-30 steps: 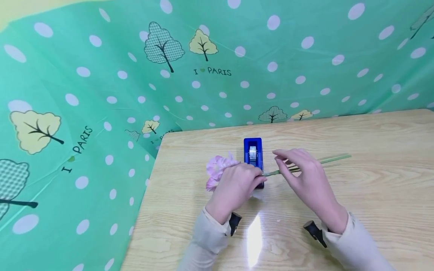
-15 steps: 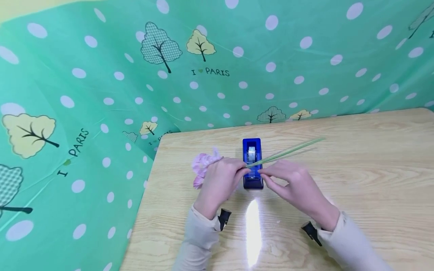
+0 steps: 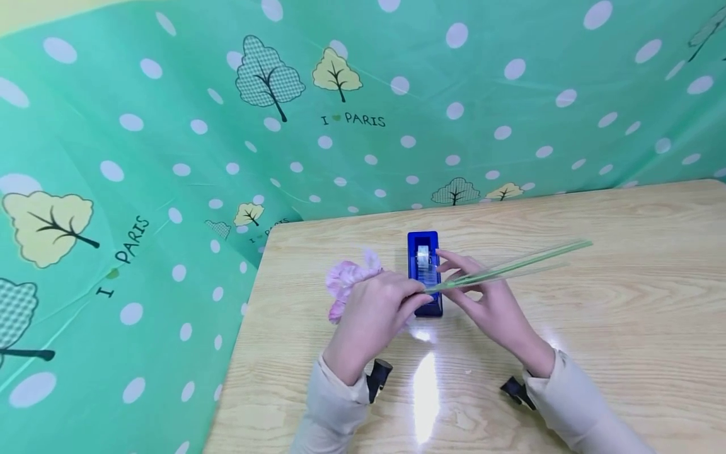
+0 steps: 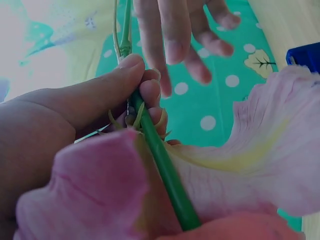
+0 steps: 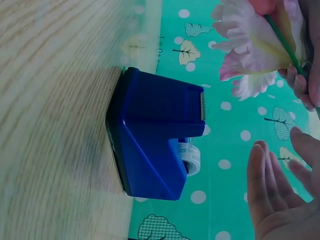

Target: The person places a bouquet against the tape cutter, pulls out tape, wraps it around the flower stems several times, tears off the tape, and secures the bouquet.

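Note:
My left hand (image 3: pixel 370 315) pinches the green stems (image 3: pixel 530 258) of pink-and-white artificial flowers (image 3: pixel 346 279), close below the blooms. Thumb and curled fingers close round the stems in the left wrist view, with a large petal (image 4: pixel 95 175) in the foreground. The stems run off to the right, blurred in the head view. Behind them is my right hand (image 3: pixel 495 306), its fingers apart and gripping nothing visible; they look nearly straight in the right wrist view. Beneath the hands stands a blue tape dispenser (image 5: pixel 150 115), with a roll of clear tape (image 5: pixel 192 160) in it.
The dispenser rests on a light wooden table (image 3: pixel 641 302). Behind and left of the table hangs a green dotted cloth (image 3: pixel 198 94) with printed trees. Black wrist devices (image 3: pixel 379 378) show at both sleeves.
Both hands first went left, the right fingers coming together over the dispenser. Since then, the left hand has shifted slightly right, the right fingers have spread, and the stems have swung down across them.

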